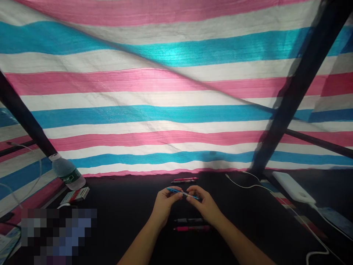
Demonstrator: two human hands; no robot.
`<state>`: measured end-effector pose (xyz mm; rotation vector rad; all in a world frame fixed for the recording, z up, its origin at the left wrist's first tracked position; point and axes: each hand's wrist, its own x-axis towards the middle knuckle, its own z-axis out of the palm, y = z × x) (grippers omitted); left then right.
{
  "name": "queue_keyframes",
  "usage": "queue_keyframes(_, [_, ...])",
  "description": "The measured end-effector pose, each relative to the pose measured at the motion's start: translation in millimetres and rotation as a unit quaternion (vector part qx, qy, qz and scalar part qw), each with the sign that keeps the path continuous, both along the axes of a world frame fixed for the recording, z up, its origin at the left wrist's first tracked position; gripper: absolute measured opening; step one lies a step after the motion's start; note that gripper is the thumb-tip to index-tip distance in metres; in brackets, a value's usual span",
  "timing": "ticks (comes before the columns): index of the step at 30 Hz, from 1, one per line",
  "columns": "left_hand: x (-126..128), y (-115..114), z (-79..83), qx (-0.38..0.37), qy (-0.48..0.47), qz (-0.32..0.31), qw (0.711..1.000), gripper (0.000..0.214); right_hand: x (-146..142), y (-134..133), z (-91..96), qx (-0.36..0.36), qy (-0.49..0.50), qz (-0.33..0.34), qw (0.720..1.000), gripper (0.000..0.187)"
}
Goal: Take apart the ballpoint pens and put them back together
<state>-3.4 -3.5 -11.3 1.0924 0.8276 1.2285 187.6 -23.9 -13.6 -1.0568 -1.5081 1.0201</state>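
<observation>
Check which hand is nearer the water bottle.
Left. The left hand is right of the plastic water bottle in view; the right hand is farther right, beyond the left hand.

Pixelated patch (57, 235) lower left, forearms (140, 248) cut off below
</observation>
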Motion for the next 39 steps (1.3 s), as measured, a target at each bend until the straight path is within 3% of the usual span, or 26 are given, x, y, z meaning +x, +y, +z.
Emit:
queue_keyframes(3, [-0.8,0.3,0.2,-0.002,0.003,0.013,1.0,0.026,1.5,-1.6,1.8,0.029,-0.041,-0.026,0.998,0.036])
queue_keyframes(6, [-0.9,0.2,-0.7,-0.002,0.015,-0.01,1.0,0.026,2.1,-0.3,0.2,-0.057,-0.011,0.051,0.997,0.054])
queue_keyframes(8, [-0.6,0.3,-1.1,0.001,0.012,-0.016,1.0,0.025,2.0,0.8,-0.4,-0.083,0.021,0.069,0.994,0.059])
queue_keyframes(13, [-0.4,1.2,0.7,-0.009,-0.019,0.012,1.0,0.026,1.1,0.4,0.6,0.025,-0.012,-0.023,0.999,0.04])
queue_keyframes(18, [-1.4,0.9,2.3,-0.013,0.005,-0.008,1.0,0.027,0.4,0.6,-2.3,-0.06,-0.005,0.043,0.997,0.056])
queue_keyframes(23, [-2.3,1.6,2.8,-0.014,-0.003,0.004,1.0,0.026,3.0,-0.4,0.5,0.049,-0.056,-0.028,0.997,0.032])
queue_keyframes(25, [-2.2,1.6,3.0,-0.02,-0.004,0.0,1.0,0.026,3.5,-0.7,0.2,0.042,-0.071,-0.018,0.996,0.032])
queue_keyframes(29, [-2.2,1.5,2.8,-0.016,0.002,-0.012,1.0,0.026,2.6,-1.4,0.6,-0.011,-0.055,0.032,0.998,0.048])
queue_keyframes(33, [-2.6,2.5,2.5,-0.015,0.002,0.0,1.0,0.028,1.8,-4.6,7.1,0.056,-0.078,-0.011,0.995,0.029])
queue_keyframes(35, [-2.6,2.5,2.2,-0.017,0.007,0.0,1.0,0.029,2.0,-5.5,8.1,0.068,-0.092,-0.016,0.993,0.027])
queue_keyframes(39, [-2.1,0.7,1.0,-0.007,0.018,-0.019,1.0,0.027,1.6,-2.3,0.3,0.013,-0.051,0.027,0.998,0.047])
